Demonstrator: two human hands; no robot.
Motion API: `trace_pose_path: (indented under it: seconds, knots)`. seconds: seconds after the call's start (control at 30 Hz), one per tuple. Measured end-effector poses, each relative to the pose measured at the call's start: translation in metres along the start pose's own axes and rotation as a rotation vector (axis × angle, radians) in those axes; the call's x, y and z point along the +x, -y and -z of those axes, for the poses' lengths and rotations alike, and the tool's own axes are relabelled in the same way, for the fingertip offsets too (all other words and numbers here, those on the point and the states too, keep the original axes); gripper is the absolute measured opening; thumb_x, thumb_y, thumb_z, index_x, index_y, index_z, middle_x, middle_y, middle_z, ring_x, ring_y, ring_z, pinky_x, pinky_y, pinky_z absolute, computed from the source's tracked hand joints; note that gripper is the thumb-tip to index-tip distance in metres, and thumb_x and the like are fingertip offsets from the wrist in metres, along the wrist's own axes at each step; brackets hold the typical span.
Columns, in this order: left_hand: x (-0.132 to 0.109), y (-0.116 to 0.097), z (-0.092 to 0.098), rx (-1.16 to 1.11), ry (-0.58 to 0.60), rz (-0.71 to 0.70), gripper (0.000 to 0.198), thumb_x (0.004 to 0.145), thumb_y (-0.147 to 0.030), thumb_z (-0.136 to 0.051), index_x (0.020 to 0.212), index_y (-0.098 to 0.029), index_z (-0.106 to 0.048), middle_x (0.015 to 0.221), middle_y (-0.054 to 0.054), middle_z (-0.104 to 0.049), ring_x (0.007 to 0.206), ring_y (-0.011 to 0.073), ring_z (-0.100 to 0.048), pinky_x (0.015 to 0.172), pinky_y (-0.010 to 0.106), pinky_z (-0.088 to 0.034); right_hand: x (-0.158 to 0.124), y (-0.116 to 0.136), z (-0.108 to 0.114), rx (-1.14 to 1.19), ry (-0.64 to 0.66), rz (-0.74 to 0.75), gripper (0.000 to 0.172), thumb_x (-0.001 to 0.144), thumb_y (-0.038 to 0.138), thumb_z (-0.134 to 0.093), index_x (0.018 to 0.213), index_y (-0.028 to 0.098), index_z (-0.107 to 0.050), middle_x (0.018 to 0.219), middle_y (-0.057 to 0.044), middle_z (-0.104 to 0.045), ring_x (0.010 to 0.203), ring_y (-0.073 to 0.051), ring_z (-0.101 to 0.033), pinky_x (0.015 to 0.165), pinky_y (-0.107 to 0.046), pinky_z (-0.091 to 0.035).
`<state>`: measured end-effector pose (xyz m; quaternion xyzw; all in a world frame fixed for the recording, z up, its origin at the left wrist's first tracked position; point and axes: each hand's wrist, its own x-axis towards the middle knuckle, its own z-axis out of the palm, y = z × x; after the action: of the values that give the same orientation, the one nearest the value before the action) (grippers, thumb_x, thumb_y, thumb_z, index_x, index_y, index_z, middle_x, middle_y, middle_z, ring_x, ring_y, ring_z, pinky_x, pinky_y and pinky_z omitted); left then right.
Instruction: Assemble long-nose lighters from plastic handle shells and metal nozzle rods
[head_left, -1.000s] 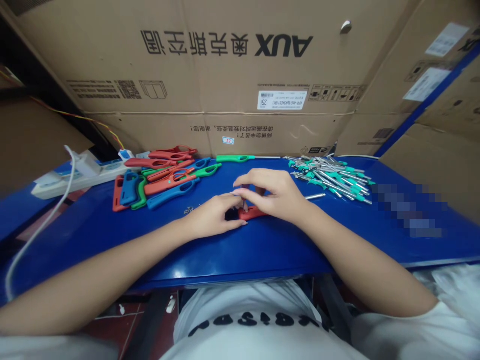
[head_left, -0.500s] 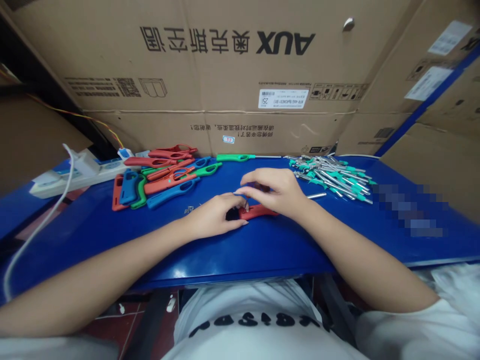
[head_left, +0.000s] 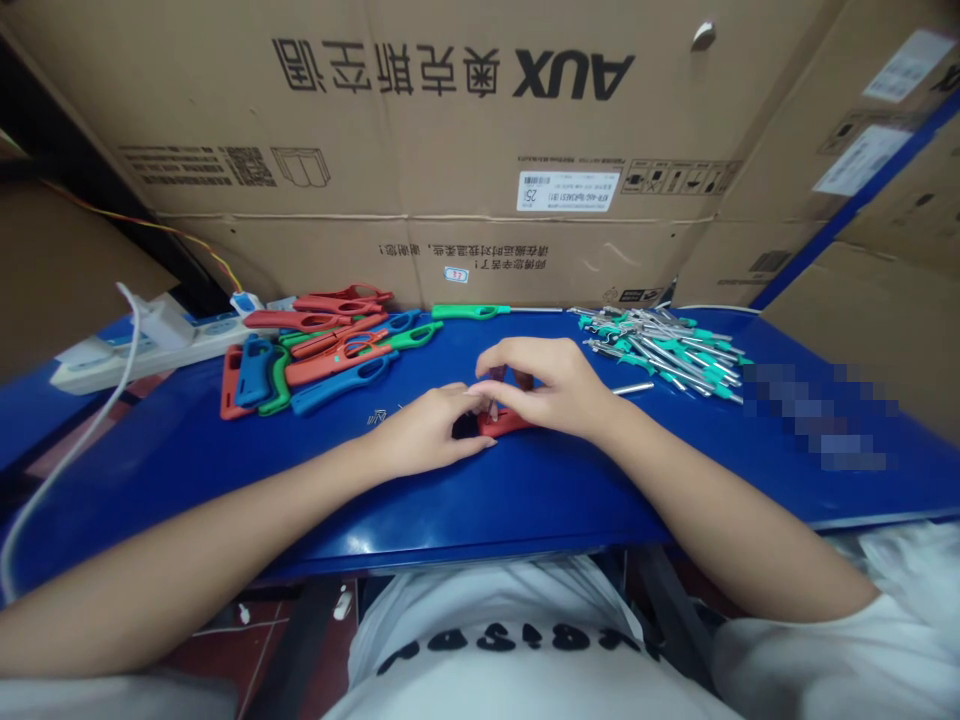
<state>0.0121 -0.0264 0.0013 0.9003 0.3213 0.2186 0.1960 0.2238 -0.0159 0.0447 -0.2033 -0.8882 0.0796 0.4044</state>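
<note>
On the blue table a red long-nosed lighter (head_left: 501, 421) lies in front of me. Its left end is between the thumb and fingers of my left hand (head_left: 435, 425). My right hand (head_left: 551, 385) arches over the lighter, with thumb and index finger closed in a pinch above that same end. A thin dark piece shows beneath the pinching fingertips, too small and covered to name. To the right of my right hand a metal tube (head_left: 634, 388) pokes out; the hand hides whether it joins the lighter.
Red, blue and green lighter casings (head_left: 337, 350) are heaped at the left. Metal tubes with green parts (head_left: 660, 345) form a pile at the right. A green lighter (head_left: 469, 312) lies near the cardboard wall (head_left: 450, 130). A power strip (head_left: 195, 345) and white cable (head_left: 112, 400) occupy the left edge.
My right hand has shifted slightly left, its fingertips closer to my left hand over the red lighter. My left hand stays in place. The view has tilted a little.
</note>
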Motion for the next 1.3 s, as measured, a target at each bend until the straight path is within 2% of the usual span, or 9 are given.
trace_pose_path:
  seconds: [0.1, 0.2, 0.27, 0.4, 0.5, 0.7, 0.87, 1.07, 1.3]
  knots:
    - [0.000, -0.001, 0.001, -0.010, -0.005, 0.007, 0.020, 0.087, -0.029, -0.070, 0.102, -0.019, -0.064, 0.101, 0.005, -0.071, 0.092, 0.0226, -0.068, 0.085, 0.035, -0.054, 0.000, 0.003, 0.002, -0.002, 0.035, 0.021, 0.025, 0.099, 0.027, -0.055, 0.116, 0.017, -0.070, 0.112, -0.007, -0.077, 0.097, -0.017, -0.073, 0.084, -0.027, -0.056]
    - [0.001, -0.002, 0.001, -0.033, 0.000, 0.012, 0.017, 0.087, -0.029, -0.070, 0.100, -0.019, -0.064, 0.098, 0.004, -0.070, 0.090, 0.0217, -0.068, 0.085, 0.034, -0.054, 0.001, 0.008, 0.002, 0.136, 0.064, -0.050, 0.036, 0.102, 0.021, -0.043, 0.130, 0.019, -0.065, 0.123, -0.007, -0.074, 0.094, -0.015, -0.074, 0.084, -0.027, -0.058]
    - [0.001, -0.002, 0.001, -0.028, 0.000, 0.017, 0.016, 0.087, -0.029, -0.070, 0.098, -0.019, -0.064, 0.097, 0.004, -0.070, 0.089, 0.0220, -0.068, 0.084, 0.035, -0.054, 0.002, 0.009, 0.001, 0.198, 0.036, -0.069, 0.033, 0.101, 0.021, -0.046, 0.124, 0.019, -0.068, 0.114, -0.006, -0.077, 0.089, -0.015, -0.075, 0.083, -0.027, -0.059]
    - [0.001, -0.001, 0.000, -0.025, -0.021, 0.003, 0.016, 0.086, -0.028, -0.072, 0.096, -0.018, -0.064, 0.098, 0.005, -0.070, 0.089, 0.0217, -0.068, 0.085, 0.035, -0.054, 0.002, 0.007, -0.005, 0.131, -0.094, -0.020, 0.018, 0.097, 0.023, -0.056, 0.103, 0.018, -0.073, 0.095, -0.004, -0.078, 0.075, -0.013, -0.071, 0.077, -0.025, -0.057]
    - [0.001, 0.000, -0.001, -0.029, -0.033, -0.007, 0.015, 0.085, -0.025, -0.073, 0.094, -0.018, -0.064, 0.097, 0.004, -0.071, 0.088, 0.0208, -0.068, 0.085, 0.034, -0.055, 0.001, 0.004, -0.011, 0.081, -0.133, 0.038, 0.013, 0.097, 0.023, -0.059, 0.099, 0.019, -0.072, 0.089, -0.002, -0.076, 0.064, -0.010, -0.065, 0.071, -0.024, -0.055]
    - [0.000, 0.000, -0.001, -0.022, -0.037, -0.010, 0.019, 0.085, -0.026, -0.073, 0.102, -0.019, -0.065, 0.100, 0.004, -0.072, 0.090, 0.0213, -0.068, 0.085, 0.034, -0.055, -0.001, 0.000, -0.013, -0.006, -0.103, 0.140, 0.017, 0.100, 0.026, -0.054, 0.099, 0.018, -0.069, 0.090, -0.005, -0.076, 0.081, -0.014, -0.071, 0.073, -0.024, -0.055]
    - [0.000, 0.001, 0.000, -0.015, -0.012, -0.004, 0.017, 0.087, -0.027, -0.072, 0.101, -0.020, -0.065, 0.100, 0.004, -0.071, 0.092, 0.0210, -0.068, 0.086, 0.034, -0.054, 0.001, 0.004, -0.007, 0.098, -0.051, 0.089, 0.031, 0.102, 0.019, -0.041, 0.118, 0.018, -0.068, 0.113, -0.009, -0.075, 0.107, -0.016, -0.070, 0.090, -0.031, -0.057]
    - [0.000, 0.000, 0.001, -0.010, -0.015, 0.009, 0.016, 0.086, -0.029, -0.072, 0.094, -0.018, -0.064, 0.096, 0.004, -0.071, 0.088, 0.0210, -0.068, 0.081, 0.033, -0.053, 0.003, 0.001, -0.005, 0.039, -0.134, 0.106, 0.016, 0.098, 0.024, -0.059, 0.096, 0.019, -0.073, 0.090, -0.005, -0.078, 0.084, -0.015, -0.072, 0.078, -0.026, -0.056]
    - [0.001, -0.001, 0.000, 0.008, -0.042, 0.043, 0.019, 0.083, -0.028, -0.076, 0.094, -0.019, -0.064, 0.092, 0.003, -0.071, 0.083, 0.0205, -0.068, 0.077, 0.032, -0.053, 0.002, -0.001, -0.010, -0.031, -0.147, 0.150, 0.017, 0.100, 0.029, -0.056, 0.097, 0.019, -0.070, 0.085, -0.005, -0.073, 0.076, -0.014, -0.067, 0.070, -0.024, -0.052]
